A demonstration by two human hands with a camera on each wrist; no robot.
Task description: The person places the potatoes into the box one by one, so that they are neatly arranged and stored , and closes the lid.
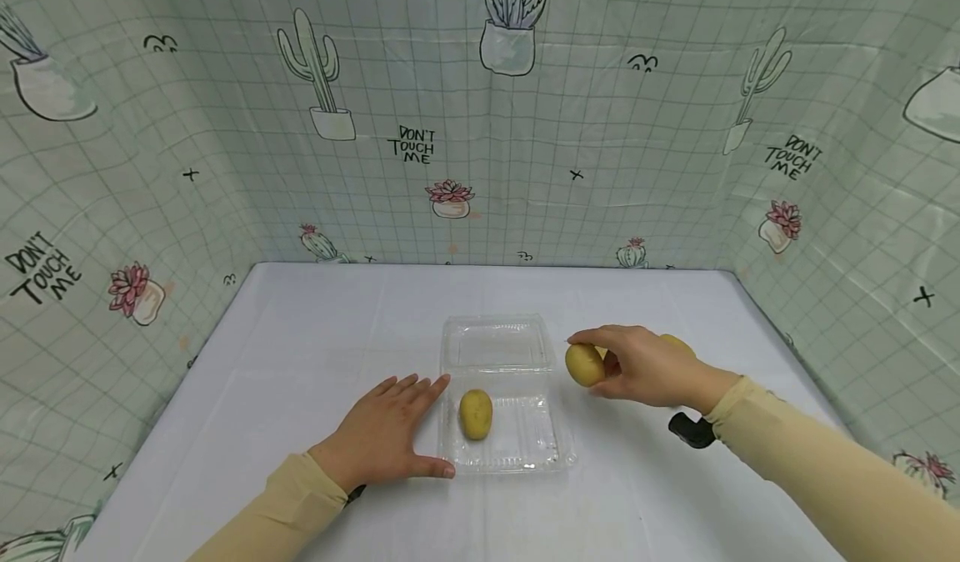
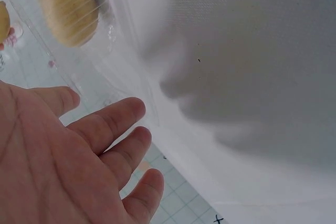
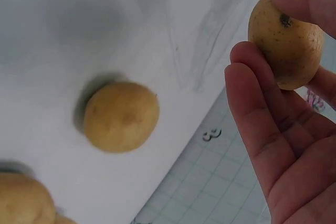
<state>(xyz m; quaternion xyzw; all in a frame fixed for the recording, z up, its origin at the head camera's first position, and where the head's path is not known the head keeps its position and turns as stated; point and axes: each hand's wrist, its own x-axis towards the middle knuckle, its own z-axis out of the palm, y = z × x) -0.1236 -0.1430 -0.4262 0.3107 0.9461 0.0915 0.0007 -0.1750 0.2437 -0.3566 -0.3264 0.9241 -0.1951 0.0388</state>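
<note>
My right hand pinches a yellow potato between thumb and fingers, to the right of a clear plastic clamshell box. In the right wrist view, this held potato has a dark spot. The box lies with its lid laid back, and one potato sits in the left part of its base. My left hand is spread with straight fingers, index fingertip and thumb tip right at the box's left edge. Its palm and fingers show empty in the left wrist view.
Behind my right hand, another potato is partly hidden. The right wrist view shows a loose potato on the white cloth and more potatoes at its lower left corner. A patterned curtain surrounds the white table.
</note>
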